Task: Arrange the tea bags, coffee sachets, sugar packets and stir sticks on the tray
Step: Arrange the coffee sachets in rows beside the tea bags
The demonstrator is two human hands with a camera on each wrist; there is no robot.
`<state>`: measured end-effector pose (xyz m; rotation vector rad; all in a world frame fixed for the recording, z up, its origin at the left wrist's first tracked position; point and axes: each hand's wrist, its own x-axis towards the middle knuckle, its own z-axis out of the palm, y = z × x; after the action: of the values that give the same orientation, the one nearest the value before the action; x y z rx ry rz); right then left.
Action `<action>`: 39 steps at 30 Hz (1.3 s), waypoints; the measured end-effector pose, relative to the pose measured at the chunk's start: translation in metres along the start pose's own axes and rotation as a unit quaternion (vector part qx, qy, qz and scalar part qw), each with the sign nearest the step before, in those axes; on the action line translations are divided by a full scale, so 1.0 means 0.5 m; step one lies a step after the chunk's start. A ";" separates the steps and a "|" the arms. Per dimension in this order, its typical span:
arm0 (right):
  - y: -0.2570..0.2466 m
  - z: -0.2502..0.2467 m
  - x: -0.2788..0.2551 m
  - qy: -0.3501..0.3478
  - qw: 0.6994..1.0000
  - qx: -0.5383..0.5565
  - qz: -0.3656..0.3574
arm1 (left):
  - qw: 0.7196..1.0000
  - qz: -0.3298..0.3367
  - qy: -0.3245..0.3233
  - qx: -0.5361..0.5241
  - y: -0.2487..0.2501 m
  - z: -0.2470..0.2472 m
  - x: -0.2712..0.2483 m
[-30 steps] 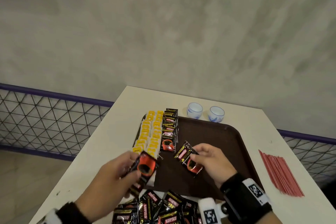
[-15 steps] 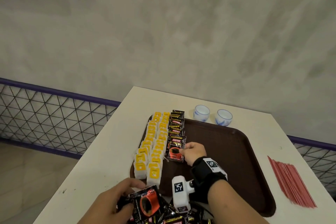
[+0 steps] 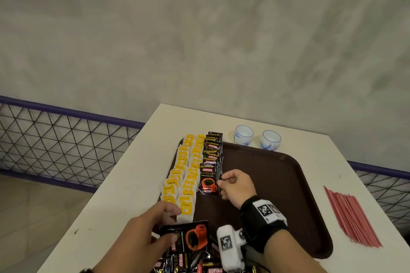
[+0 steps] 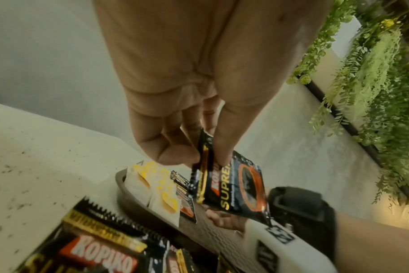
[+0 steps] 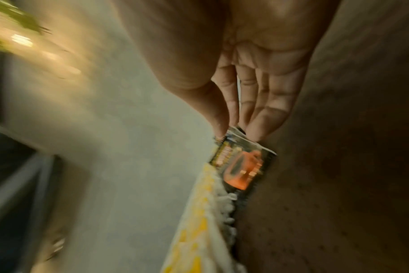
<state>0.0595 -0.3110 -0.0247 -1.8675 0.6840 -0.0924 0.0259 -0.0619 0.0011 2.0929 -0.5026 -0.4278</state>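
Pinching a coffee sachet (image 3: 188,237) in our left hand (image 3: 142,235), our right hand (image 3: 236,184) fingertips touch the nearest row sachet (image 3: 208,180) on the tray (image 3: 288,184).

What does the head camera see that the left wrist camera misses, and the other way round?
Only the head view shows the two small white-and-blue cups, the red stir sticks lying on the white table, and the mesh fence.

Only the left wrist view shows green hanging plants and the thumb and fingers pinching the sachet's edge.

Both show the left hand holding a Kopiko coffee sachet, the yellow tea bags on the brown tray, and the right hand.
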 end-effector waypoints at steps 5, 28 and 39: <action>-0.053 -0.057 -0.123 -0.269 0.947 -0.056 -0.169 | 0.999 0.046 0.009 0.001 0.034 -0.023 0.013; -0.002 0.001 -0.008 -0.030 0.970 0.161 0.179 | 0.994 -0.058 0.079 0.048 -0.085 -0.060 -0.113; 0.000 -0.013 -0.024 0.030 0.996 -0.080 0.028 | 0.995 -0.040 0.036 0.090 -0.064 -0.035 -0.108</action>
<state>0.0472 -0.3106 -0.0191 -2.0042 0.8041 -0.0584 -0.0060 -0.0064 -0.0108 2.2993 -0.4297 -0.3626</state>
